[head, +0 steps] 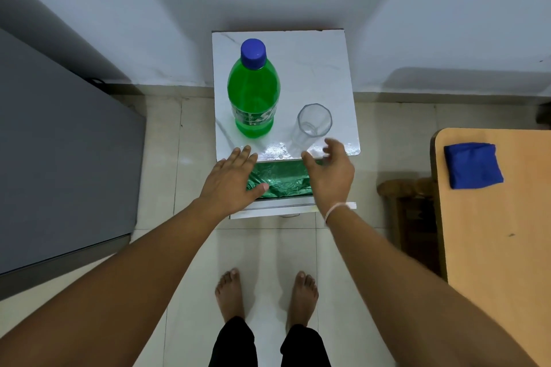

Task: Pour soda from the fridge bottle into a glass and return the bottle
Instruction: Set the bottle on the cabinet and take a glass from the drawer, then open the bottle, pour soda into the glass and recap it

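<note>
A green soda bottle [254,92] with a blue cap stands upright on the small white table [316,68], toward its left side. An empty clear glass [311,125] stands to the bottle's right, near the front edge. My left hand [231,182] hovers flat over the table's front left corner, fingers spread, just short of the bottle and holding nothing. My right hand [329,171] is open with curled fingers just in front of the glass, not touching it that I can tell.
A grey fridge [59,158] stands shut on the left. Green plastic wrap [280,180] lies on a shelf under the tabletop. On the right is a wooden table [492,232] with a folded blue cloth [472,165]; a dark wooden stool [408,197] stands beside it. My bare feet stand on the tiled floor.
</note>
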